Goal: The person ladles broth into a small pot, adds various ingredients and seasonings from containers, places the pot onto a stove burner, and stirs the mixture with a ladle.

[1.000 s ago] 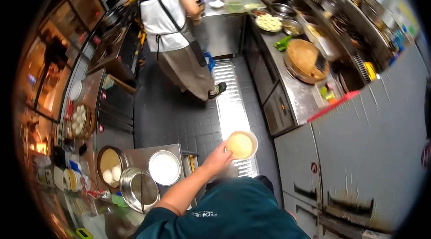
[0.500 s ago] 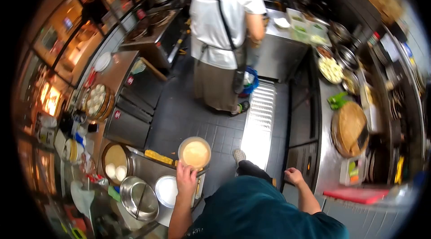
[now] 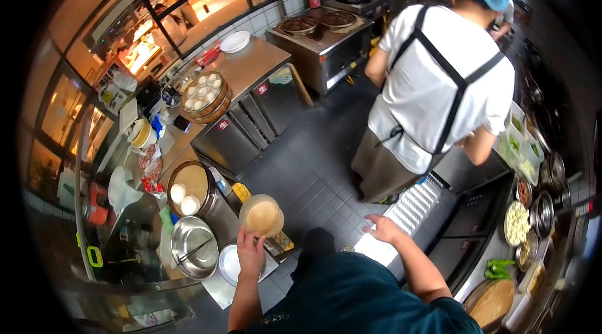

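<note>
My left hand (image 3: 251, 254) grips the near rim of a round, pale translucent tub (image 3: 276, 201) with something tan inside. The tub is held in the air over the front end of the left counter. Below it and to the left are a steel bowl (image 3: 183, 240) with a thin dark utensil across it and a white plate (image 3: 229, 265). A round steamer (image 3: 202, 178) with two white buns (image 3: 183, 200) stands just beyond the bowl. My right hand (image 3: 382, 230) hangs over the floor, fingers apart and holding nothing.
Ahead to the right stands a co-worker (image 3: 442, 89) in a white shirt and dark apron straps, back turned. A bamboo steamer full of buns (image 3: 207, 92) sits on the left counter (image 3: 248, 65). On the right are a round chopping board (image 3: 490, 302), green peppers (image 3: 500, 268) and several bowls.
My view has turned left and moved forward, so the co-worker appears nearer and further right. The tub is tilted differently in my left hand. My right hand has reached forward and its fingers have spread.
</note>
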A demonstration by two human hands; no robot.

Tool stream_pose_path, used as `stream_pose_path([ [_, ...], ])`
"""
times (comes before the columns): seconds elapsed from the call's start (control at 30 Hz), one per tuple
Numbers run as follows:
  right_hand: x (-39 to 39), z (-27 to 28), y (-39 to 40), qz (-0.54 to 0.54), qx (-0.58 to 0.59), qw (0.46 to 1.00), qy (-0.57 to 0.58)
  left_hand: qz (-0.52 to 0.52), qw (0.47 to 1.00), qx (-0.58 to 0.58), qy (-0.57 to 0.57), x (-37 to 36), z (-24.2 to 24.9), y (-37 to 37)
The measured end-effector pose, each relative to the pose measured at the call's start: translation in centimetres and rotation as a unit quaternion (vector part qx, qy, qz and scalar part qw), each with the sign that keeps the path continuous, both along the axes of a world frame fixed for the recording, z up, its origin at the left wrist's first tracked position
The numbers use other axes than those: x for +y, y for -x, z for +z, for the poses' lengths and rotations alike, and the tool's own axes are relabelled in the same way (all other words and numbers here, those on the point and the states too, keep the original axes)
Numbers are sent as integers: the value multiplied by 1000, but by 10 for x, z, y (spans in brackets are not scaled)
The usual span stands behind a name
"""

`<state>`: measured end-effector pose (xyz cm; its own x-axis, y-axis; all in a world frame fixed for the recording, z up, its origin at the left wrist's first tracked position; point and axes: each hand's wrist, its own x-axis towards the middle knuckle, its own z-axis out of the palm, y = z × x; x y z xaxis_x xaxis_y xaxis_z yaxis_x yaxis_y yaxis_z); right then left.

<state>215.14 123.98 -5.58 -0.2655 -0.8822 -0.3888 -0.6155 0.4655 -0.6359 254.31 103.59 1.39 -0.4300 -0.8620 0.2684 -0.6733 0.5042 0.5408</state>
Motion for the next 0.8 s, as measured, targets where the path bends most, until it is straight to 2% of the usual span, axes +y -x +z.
stream_pose_path([
  [0.07,-58,22,9,85,21,994,58,20,1000,17,-13,-13,-2,2],
  [0.17,-144,62,25,152,1,986,74,41,999,3,-10,-40,-12,9],
  [0.3,-258,85,69,230,21,967,108,64,998,10,0,-91,-3,31],
  [0.43,-376,96,126,192,37,973,124,66,997,46,-11,-169,-3,67],
  [0.57,-471,96,180,131,51,988,64,21,998,51,-13,-279,4,107],
  [0.63,-498,83,202,153,58,986,41,-27,998,44,-35,-332,12,135],
  [0.73,-516,75,228,133,18,991,4,-78,997,22,16,-407,16,180],
  [0.77,-512,70,238,111,14,994,-10,-97,994,23,-36,-430,24,200],
  [0.8,-512,69,241,102,13,994,-24,-146,988,27,-35,-452,27,217],
])
